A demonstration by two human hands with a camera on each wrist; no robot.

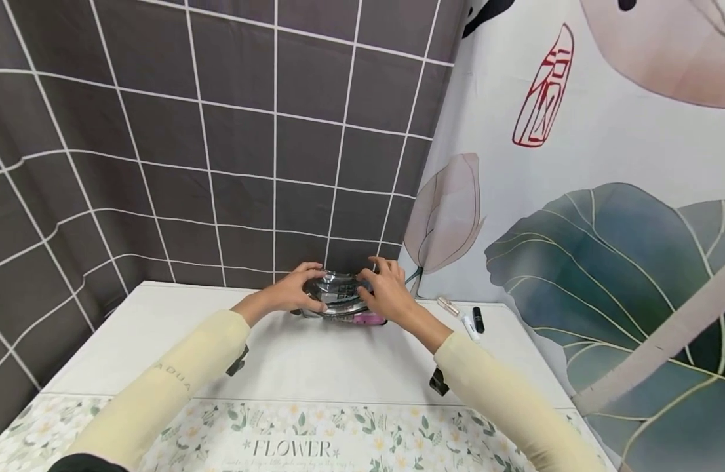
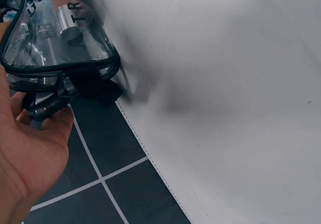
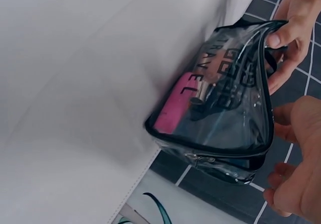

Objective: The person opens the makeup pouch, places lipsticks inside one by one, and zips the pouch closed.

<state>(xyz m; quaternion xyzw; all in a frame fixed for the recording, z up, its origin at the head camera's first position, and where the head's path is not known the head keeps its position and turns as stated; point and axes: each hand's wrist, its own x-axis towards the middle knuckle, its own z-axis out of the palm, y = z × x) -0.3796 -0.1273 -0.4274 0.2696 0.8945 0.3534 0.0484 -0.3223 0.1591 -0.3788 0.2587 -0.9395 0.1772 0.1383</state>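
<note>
A clear toiletry bag with black trim and TRAVEL lettering lies at the far edge of the white table. Inside it, the right wrist view shows a pink bottle and a silver-ended tube. My left hand grips the bag's left end, thumb on the near side; beneath that end, fingers meet a black loop. At the right end hovers my right hand, thumb and fingers spread close to the rim. In the right wrist view its fingers are beside the bag's far edge; whether they touch is unclear.
To the right on the table lie a gold-coloured tube, a white tube and a black tube. A dark gridded curtain hangs behind the table, and a leaf-printed cloth hangs at right. A floral FLOWER mat covers the near side.
</note>
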